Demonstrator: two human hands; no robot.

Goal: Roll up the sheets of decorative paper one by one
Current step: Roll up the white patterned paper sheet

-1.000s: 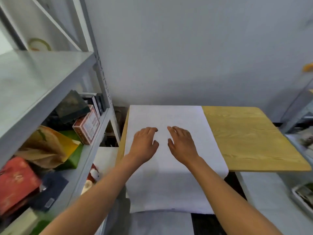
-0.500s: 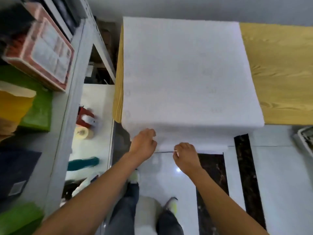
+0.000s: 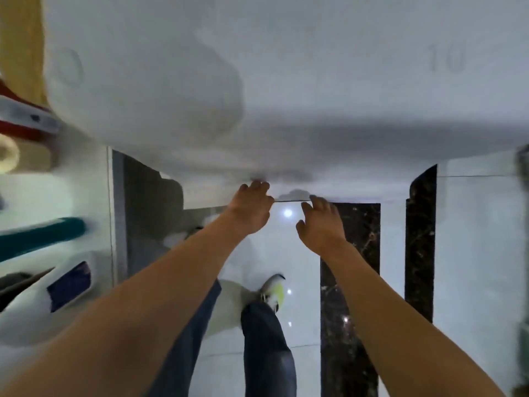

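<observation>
A large white sheet of decorative paper [image 3: 286, 81] lies over the table and hangs down past its near edge; a faint "10" shows through at the upper right. My left hand [image 3: 252, 209] grips the hanging lower edge, fingers curled over it. Just to its right, my right hand [image 3: 320, 222] reaches up so its fingertips touch the same edge, while the thumb stays apart from the paper. The view is blurred.
A strip of the wooden table [image 3: 23, 38] shows at the upper left. Shelving on the left holds a teal object [image 3: 43, 239], a tape roll [image 3: 7, 154] and red items. Below are glossy white floor tiles with dark strips [image 3: 419, 253], my legs and a shoe [image 3: 273, 290].
My head has tipped much further down, from the tabletop to the floor. Both hands left the flat sheet and dropped to its hanging lower edge.
</observation>
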